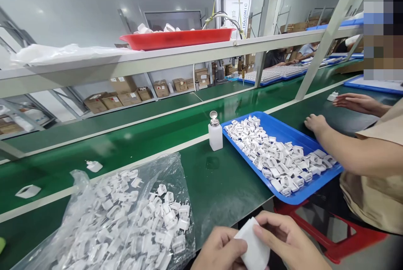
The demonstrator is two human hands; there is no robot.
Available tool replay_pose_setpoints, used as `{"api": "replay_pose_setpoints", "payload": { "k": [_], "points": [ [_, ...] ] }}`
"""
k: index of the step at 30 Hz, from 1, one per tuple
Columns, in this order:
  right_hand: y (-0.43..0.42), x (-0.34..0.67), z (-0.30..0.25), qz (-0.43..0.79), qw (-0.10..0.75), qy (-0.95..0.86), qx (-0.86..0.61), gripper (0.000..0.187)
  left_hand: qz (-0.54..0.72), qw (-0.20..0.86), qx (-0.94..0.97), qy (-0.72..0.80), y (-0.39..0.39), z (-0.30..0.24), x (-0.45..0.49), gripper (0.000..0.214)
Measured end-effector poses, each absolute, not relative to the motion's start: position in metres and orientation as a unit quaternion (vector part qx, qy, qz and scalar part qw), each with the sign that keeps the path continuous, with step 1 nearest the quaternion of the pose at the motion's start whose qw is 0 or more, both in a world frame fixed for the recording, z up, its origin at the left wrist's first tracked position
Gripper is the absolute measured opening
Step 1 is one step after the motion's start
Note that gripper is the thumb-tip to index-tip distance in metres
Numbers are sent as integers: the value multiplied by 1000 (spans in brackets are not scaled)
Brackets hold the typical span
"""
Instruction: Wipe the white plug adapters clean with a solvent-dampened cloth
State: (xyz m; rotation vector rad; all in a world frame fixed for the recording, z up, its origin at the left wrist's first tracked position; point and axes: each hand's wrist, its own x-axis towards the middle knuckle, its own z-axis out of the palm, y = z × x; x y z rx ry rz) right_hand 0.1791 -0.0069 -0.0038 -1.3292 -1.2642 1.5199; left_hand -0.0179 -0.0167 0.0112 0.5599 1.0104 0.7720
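Observation:
Near the bottom edge, my left hand (218, 250) and my right hand (288, 240) both grip a folded white cloth (254, 247), thumbs pressed on its face. Whether anything lies inside the folds is hidden. To the left, a clear plastic bag (172, 165) lies spread on the bench, full of small white plastic charger housings (170, 219), some with plug pins. Right of centre stands a blue tray (302, 196), heaped with similar white housings (277, 156). Between bag and tray is an upright white pump bottle (215, 135) with a metal top.
A co-worker's hands (317, 124) are over the bench at right, by a small white plug piece (333, 96). Two white pieces (28, 191) (94, 166) sit on the green conveyor belt (126, 144). Overhead, a shelf (176, 61) carries a red tray (179, 40). A red stool (340, 240) stands below.

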Motion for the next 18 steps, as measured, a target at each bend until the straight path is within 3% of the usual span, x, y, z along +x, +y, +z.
{"api": "replay_pose_setpoints", "payload": {
  "k": [3,6,10,12,18],
  "points": [
    [-5,169,-7,599,438,-410,-531,48,360,734,341,464,-12,14,-18,64],
    [-2,155,-23,681,490,-270,-472,55,381,730,341,453,-4,17,-12,68],
    [12,130,-49,762,517,-114,-373,56,433,678,282,523,10,24,3,46],
    [23,123,-50,736,545,-97,-390,57,414,638,335,555,21,34,11,29],
    [70,145,-2,641,627,-186,-402,60,439,477,480,591,96,71,16,15]
  ]
}}
